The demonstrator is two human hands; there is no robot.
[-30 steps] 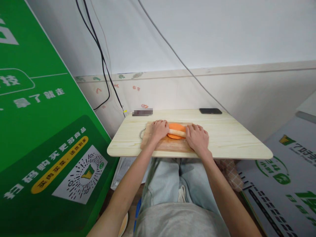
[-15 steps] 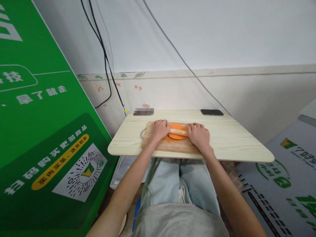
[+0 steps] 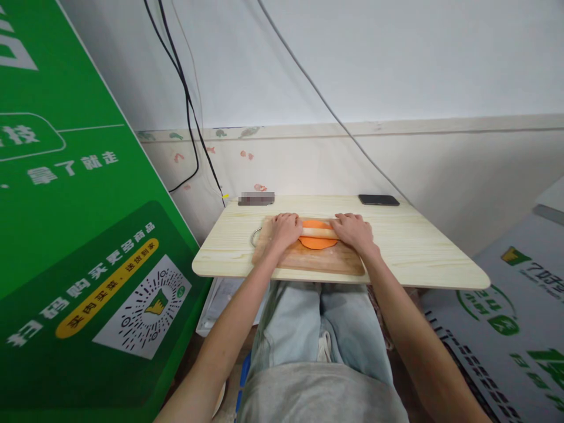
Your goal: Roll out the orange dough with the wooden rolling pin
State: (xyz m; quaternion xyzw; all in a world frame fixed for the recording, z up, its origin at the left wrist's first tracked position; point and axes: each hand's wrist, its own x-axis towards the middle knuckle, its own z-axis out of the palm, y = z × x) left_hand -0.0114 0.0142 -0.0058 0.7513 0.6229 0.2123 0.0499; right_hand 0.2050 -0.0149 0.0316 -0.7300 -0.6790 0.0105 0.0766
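A pale wooden rolling pin [image 3: 318, 233] lies crosswise over a flat, rounded sheet of orange dough [image 3: 318, 243]. My left hand [image 3: 287, 228] is closed over the pin's left end, and my right hand [image 3: 353, 229] is closed over its right end. Both ends of the pin are hidden under my fingers and palms. Dough shows above and below the pin between my hands. Beneath it all is a wooden cutting board [image 3: 317, 264] with a metal ring handle [image 3: 254, 236] on its left side.
The board rests on a light wood-grain table [image 3: 423, 258]. A black phone [image 3: 379, 200] lies at the table's back right, and a blurred-out dark object [image 3: 256, 199] at its back left. A green printed panel [image 3: 88, 235] stands left; cables [image 3: 185, 88] hang on the wall.
My right hand has shifted slightly left and away from me, uncovering the board's lower right corner. The pin now lies a little more level. My left hand has barely moved.
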